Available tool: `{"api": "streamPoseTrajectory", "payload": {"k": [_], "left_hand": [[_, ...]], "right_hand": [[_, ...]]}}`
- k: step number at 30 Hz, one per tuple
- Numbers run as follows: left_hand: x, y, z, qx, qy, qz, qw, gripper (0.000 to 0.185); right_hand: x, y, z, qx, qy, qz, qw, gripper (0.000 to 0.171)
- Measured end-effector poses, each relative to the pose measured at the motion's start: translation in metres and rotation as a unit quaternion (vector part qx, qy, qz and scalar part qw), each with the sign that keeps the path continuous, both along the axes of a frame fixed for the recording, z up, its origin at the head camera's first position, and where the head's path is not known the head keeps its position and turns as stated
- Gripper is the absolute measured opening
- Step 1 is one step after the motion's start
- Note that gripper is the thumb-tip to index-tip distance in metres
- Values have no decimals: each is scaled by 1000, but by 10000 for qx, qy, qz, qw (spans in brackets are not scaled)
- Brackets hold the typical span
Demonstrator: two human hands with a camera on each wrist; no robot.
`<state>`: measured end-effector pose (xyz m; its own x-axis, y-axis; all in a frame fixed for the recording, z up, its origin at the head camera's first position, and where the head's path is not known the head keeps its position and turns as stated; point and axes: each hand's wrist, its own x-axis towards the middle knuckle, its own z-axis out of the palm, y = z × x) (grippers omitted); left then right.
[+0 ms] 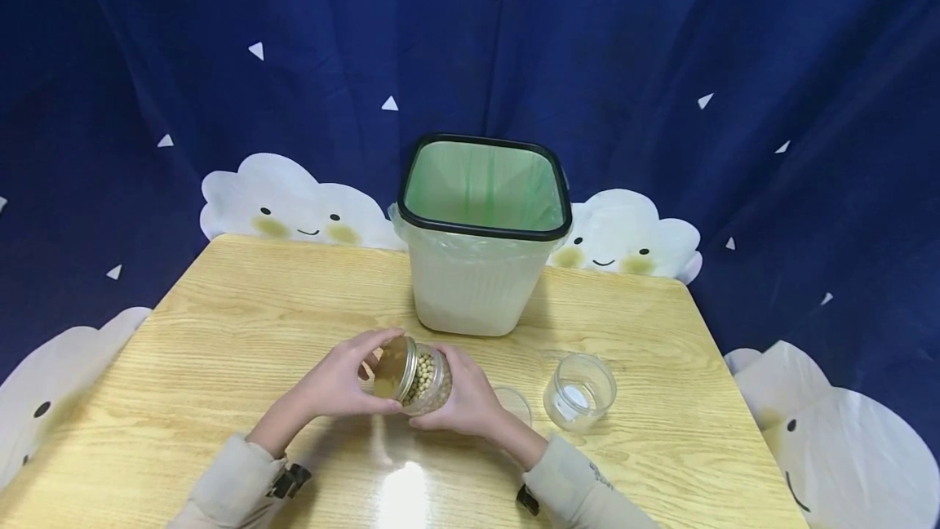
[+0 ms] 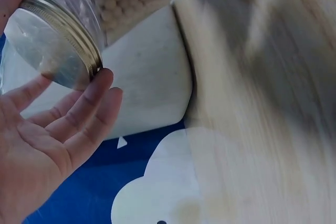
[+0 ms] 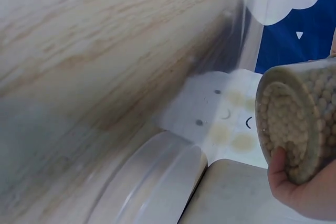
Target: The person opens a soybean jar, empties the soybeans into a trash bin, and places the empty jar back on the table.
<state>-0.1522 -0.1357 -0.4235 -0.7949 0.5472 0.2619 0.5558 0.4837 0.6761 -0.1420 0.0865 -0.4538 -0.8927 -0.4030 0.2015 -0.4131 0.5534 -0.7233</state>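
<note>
A clear jar (image 1: 427,382) of round beige beans lies tipped on its side in the air, above the table. My right hand (image 1: 466,394) grips its base end, and in the right wrist view a fingertip presses the bottom of the jar (image 3: 286,124). At the other end, the fingers and thumb of my left hand (image 1: 345,378) hold the edge of the gold-rimmed lid (image 2: 63,35). The lid sits at the jar's mouth; how tightly it is screwed on cannot be seen. Beans show through the wall in the left wrist view.
Behind the hands stands a white bin (image 1: 470,288) with a black rim and a green-tinted liner. To the right is an open clear container (image 1: 580,392) with a white patch inside. A clear round disc (image 1: 516,402) lies partly behind my right forearm. A dark blue curtain (image 1: 330,104) hangs behind the table.
</note>
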Motion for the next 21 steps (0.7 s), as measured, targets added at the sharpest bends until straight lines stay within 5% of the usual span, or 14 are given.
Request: {"api": "streamPoseTrajectory", "payload": {"k": [8, 21], "left_hand": [[3, -18, -1, -29, -8, 343, 9994, 94], [5, -43, -21, 92, 161, 772, 9968, 88]], "right_hand": [[4, 7, 3, -388, -332, -133, 9986, 98], [8, 23, 16, -686, -248, -204, 9971, 97]]}}
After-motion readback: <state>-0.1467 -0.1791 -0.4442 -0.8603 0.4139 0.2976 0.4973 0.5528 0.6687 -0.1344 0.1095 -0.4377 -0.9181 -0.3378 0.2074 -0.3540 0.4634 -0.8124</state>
